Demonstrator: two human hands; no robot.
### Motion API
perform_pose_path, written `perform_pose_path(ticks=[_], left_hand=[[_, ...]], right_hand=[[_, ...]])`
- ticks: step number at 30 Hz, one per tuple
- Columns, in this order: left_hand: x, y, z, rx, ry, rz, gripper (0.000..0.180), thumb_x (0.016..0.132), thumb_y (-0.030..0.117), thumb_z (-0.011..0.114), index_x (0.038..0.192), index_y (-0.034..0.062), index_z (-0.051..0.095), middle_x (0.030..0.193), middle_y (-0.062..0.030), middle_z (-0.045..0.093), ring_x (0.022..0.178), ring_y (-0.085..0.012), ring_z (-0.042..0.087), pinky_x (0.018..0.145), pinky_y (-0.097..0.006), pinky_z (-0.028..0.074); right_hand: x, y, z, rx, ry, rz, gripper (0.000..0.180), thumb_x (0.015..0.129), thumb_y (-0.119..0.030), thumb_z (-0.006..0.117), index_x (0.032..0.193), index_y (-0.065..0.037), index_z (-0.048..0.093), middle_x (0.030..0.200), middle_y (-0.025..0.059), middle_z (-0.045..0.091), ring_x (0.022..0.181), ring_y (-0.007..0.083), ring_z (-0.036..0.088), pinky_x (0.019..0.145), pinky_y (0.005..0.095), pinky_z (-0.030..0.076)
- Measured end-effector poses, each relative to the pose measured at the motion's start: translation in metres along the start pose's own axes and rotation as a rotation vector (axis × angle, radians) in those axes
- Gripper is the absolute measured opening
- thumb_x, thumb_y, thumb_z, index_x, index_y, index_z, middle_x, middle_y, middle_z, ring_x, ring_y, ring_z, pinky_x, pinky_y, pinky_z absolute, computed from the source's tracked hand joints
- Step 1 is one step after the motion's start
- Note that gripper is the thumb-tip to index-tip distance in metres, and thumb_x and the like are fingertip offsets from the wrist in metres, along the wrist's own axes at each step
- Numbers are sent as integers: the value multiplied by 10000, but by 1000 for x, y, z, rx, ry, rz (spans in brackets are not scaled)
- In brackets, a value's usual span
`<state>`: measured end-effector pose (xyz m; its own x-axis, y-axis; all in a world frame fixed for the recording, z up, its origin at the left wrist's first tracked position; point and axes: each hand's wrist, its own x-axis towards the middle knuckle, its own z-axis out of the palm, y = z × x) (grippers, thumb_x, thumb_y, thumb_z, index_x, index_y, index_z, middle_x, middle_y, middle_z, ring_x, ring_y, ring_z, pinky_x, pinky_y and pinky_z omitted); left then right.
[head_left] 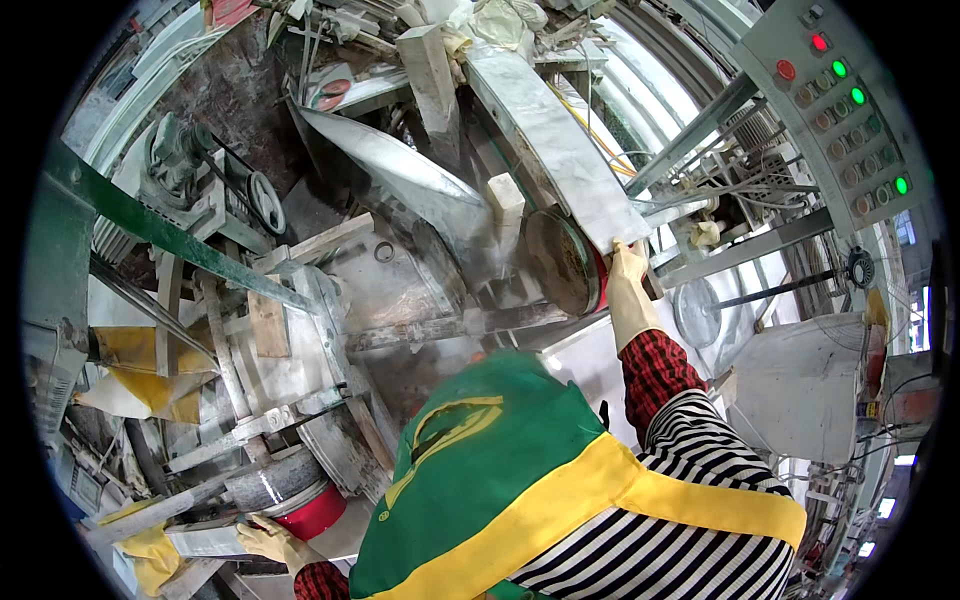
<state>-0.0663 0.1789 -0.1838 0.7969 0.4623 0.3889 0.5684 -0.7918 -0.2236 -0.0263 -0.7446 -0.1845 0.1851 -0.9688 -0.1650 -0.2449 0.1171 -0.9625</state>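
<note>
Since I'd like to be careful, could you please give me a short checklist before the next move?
1. Right hand on the long pale slab: ok, it touches the near end.
2. Left hand gripping the pale bar: cannot tell; it is at the bar's end, by the red-sided drum.
3. Green apron apart from the slab: ok.
4. Control panel lights all off: not ok, several glow green.
5. Footing: cannot tell, feet not in view.

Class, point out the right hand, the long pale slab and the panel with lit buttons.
Right hand (628, 274): head view, middle of the hand.
Long pale slab (562, 145): head view, middle of its upper face.
Panel (838, 112): head view, on its front, among the buttons.
</note>
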Motion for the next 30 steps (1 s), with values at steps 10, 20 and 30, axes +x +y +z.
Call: perform_pose_path(ticks=[10, 20, 30], left_hand=[[-10, 37, -40, 32, -33, -51, 552, 1032, 484, 426, 1376, 52, 439, 1408, -232, 425, 1220, -405, 454, 1037, -483, 383], [-21, 68, -101, -168, -9, -80, 408, 999, 422, 488, 1135, 38, 513, 1136, -222, 528, 1026, -429, 537, 862, -536, 453], [40, 49, -138, -318, 238, -327, 674, 803, 477, 735, 1253, 10, 555, 1217, -225, 526, 1137, -409, 490, 945, -502, 435]], right_hand=[[2, -8, -5, -171, -140, 132, 433, 913, -192, 593, 1256, -50, 370, 682, 222, 644, 414, 227, 562, 342, 348, 408], [-57, -68, 16, -648, -383, -147, 573, 927, -352, 606, 1448, -147, 486, 833, 101, 696, 649, 225, 678, 594, 386, 545], [-129, 4, 92, -330, -1221, -138, 396, 987, -180, 595, 1367, -71, 562, 745, 15, 603, 542, 81, 501, 464, 252, 398]])
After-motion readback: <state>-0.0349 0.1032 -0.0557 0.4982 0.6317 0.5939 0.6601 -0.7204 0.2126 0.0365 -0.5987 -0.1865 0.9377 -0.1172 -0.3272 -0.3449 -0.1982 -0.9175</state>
